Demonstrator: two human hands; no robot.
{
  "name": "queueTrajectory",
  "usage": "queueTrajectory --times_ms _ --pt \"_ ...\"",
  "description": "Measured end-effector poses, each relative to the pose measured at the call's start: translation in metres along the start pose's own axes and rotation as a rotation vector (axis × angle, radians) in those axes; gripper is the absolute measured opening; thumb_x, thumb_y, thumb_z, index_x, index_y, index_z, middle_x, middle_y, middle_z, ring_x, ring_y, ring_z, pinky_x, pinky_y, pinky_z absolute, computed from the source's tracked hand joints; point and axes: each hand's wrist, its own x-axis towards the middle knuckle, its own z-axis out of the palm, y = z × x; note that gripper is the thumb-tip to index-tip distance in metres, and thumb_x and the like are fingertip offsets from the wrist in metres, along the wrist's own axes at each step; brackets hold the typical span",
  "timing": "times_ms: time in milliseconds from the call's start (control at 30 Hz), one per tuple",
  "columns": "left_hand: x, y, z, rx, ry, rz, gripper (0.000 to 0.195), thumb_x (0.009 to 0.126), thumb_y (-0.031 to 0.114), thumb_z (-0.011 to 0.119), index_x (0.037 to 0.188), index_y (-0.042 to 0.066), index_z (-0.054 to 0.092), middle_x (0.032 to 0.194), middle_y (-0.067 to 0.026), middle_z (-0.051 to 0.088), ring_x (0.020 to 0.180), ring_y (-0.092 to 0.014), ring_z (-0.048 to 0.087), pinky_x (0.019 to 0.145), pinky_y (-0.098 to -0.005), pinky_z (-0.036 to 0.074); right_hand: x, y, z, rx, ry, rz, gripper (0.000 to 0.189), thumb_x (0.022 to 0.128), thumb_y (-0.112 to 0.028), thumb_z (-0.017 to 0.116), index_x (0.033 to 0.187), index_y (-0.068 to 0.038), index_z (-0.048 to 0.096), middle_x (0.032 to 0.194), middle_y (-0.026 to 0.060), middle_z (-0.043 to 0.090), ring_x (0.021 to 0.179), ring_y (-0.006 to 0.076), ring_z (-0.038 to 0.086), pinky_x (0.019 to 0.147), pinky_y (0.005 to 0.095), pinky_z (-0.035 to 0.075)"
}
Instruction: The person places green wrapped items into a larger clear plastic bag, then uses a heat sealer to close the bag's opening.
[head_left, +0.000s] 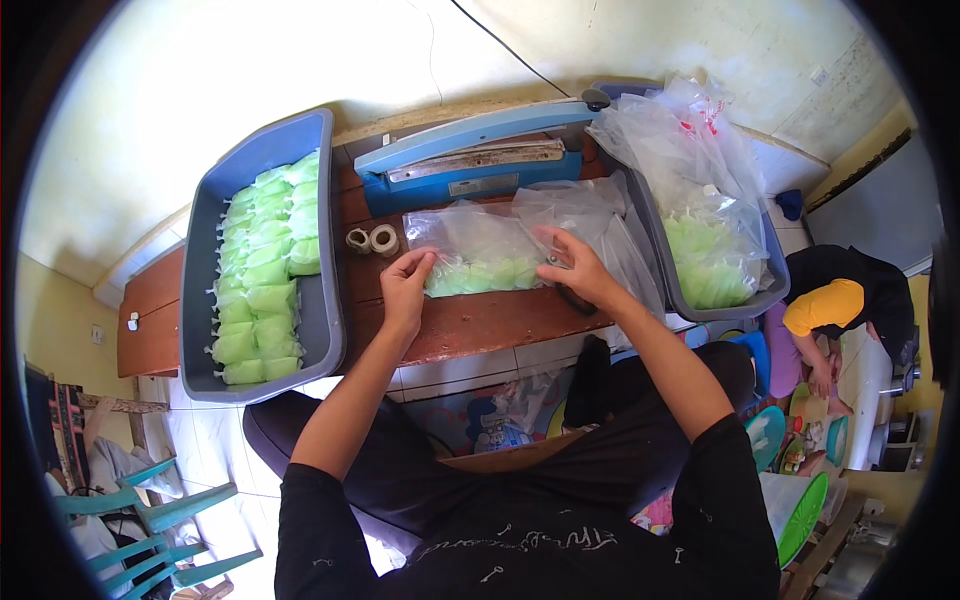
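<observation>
On the bench lies a clear plastic bag (487, 236), its lower part filled with small pouches of light green content (491, 276). My left hand (405, 289) pinches the bag's left edge between thumb and fingers. At the right edge, my right hand (581, 270) has thumb and fingers apart, touching the bag. Partly hidden beneath that hand are scissors with dark handles (576, 301). Behind the bag stands a blue impulse sealer (469, 176) with its long arm (480, 135) raised. Two tape rolls (372, 240) rest left of the bag.
A grey tub (319, 330) with rows of green pouches (259, 285) stands left on the wooden bench (480, 322). Another tub (776, 289) at right holds bagged pouches (705, 255). Flat clear bags (615, 240) lie nearby. Another person (840, 300) bends over bowls at far right.
</observation>
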Motion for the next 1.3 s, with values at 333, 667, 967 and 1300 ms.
queueTrajectory --times_ms 333,667,967,1300 --pt "0.004 -0.005 -0.006 0.017 -0.025 -0.002 0.022 0.099 0.019 0.059 0.106 0.001 0.070 0.094 -0.0038 0.071 0.079 -0.007 0.063 0.068 -0.0212 0.049 0.019 -0.001 0.022 0.340 0.204 0.087 0.022 0.099 -0.017 0.058 0.101 0.003 0.069 0.094 0.0076 0.072 0.089 0.0128 0.066 0.084 0.0260 0.050" --pt "0.024 0.036 0.023 -0.001 -0.053 0.017 0.016 0.097 0.013 0.062 0.100 0.001 0.072 0.075 0.0043 0.063 0.057 -0.001 0.042 0.050 -0.0185 0.030 0.043 -0.013 -0.002 0.463 0.339 0.060 0.021 0.102 -0.015 0.050 0.093 0.000 0.063 0.089 0.0127 0.072 0.081 0.0177 0.070 0.073 0.0288 0.054" --pt "0.080 0.009 0.074 -0.225 0.018 -0.260 0.020 0.096 0.011 0.060 0.108 -0.005 0.065 0.091 -0.0119 0.070 0.082 -0.021 0.068 0.077 -0.0301 0.054 0.060 0.004 -0.040 0.502 0.532 0.338 0.022 0.100 -0.017 0.052 0.098 0.003 0.061 0.086 0.0164 0.070 0.076 0.0233 0.072 0.061 0.0292 0.056" --pt "0.146 -0.005 0.111 -0.177 -0.100 -0.457 0.016 0.093 0.010 0.059 0.101 -0.004 0.063 0.090 -0.0141 0.069 0.078 -0.022 0.069 0.073 -0.0343 0.057 0.060 0.025 -0.057 0.647 0.712 0.400 0.021 0.101 -0.016 0.050 0.097 0.003 0.058 0.087 0.0189 0.070 0.075 0.0271 0.072 0.060 0.0307 0.058"
